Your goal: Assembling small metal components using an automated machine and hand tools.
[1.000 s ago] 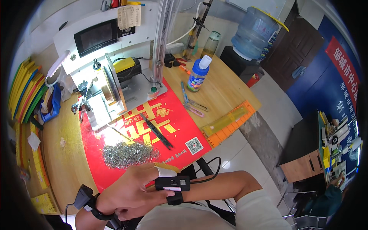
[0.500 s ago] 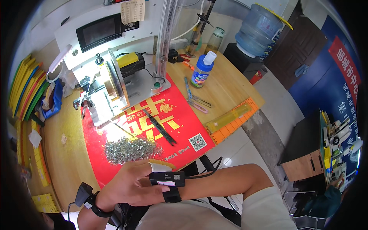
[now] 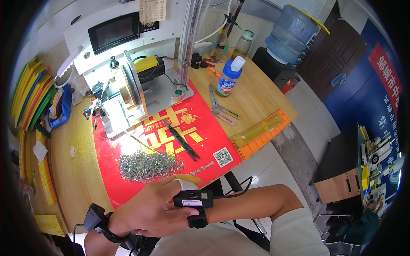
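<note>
My left hand (image 3: 149, 209) is closed around a small black box-shaped device (image 3: 181, 197) strapped to my right wrist, its thumb resting on the lower side. A white and tan wrap (image 3: 188, 182) shows at a finger along the upper side. My right forearm (image 3: 252, 199) crosses in from the right; the right hand is hidden behind the left one. Another black device (image 3: 95, 216) is strapped to my left wrist. Just beyond the hands, a pile of small silvery metal pieces (image 3: 147, 166) lies on a red printed mat (image 3: 209, 123). Black tweezers (image 3: 181, 140) lie beside it.
A lit bench machine (image 3: 141, 98) with a dark screen stands at the back. To its right are a blue-capped bottle (image 3: 226, 83), pliers (image 3: 212, 94), pink-handled scissors (image 3: 223, 117) and an orange tray (image 3: 260, 134). Yellow bins (image 3: 32, 91) are stacked at left.
My left hand, still around the device, and my right wrist have shifted slightly right. The whole view has also moved a little. Nothing on the table has visibly changed place.
</note>
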Demonstrator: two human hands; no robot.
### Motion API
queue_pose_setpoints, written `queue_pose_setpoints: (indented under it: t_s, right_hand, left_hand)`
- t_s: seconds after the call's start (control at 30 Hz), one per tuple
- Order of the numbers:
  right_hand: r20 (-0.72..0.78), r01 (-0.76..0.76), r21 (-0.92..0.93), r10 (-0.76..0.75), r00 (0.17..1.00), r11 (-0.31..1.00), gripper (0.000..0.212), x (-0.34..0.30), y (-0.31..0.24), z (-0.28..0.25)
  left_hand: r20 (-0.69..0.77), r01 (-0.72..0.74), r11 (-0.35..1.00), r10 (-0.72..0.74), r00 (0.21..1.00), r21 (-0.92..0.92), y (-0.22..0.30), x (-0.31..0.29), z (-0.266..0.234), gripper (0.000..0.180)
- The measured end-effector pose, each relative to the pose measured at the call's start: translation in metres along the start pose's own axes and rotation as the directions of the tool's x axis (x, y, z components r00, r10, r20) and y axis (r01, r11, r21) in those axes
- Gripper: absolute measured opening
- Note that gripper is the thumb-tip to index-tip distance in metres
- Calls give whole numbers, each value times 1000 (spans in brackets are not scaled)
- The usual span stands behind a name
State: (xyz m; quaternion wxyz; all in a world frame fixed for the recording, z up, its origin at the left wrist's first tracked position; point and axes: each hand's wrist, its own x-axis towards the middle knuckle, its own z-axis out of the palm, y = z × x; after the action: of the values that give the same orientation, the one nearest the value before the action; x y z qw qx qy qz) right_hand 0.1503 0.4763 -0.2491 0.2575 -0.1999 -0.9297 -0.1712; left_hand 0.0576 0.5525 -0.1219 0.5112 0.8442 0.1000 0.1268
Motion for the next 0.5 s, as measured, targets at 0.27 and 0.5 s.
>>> queue_pose_setpoints:
  t_s: [0.27, 0.5]
  right_hand:
    - [542, -497, 512, 185, 820, 700, 34, -13, 28, -28]
    - [531, -515, 792, 48, 846, 328, 32, 36, 16, -39]
  left_hand:
    - [-25, 143, 989, -144, 989, -27, 8, -12, -4, 47]
    - [-14, 41, 972, -45, 999, -231, -26, -5, -6, 65]
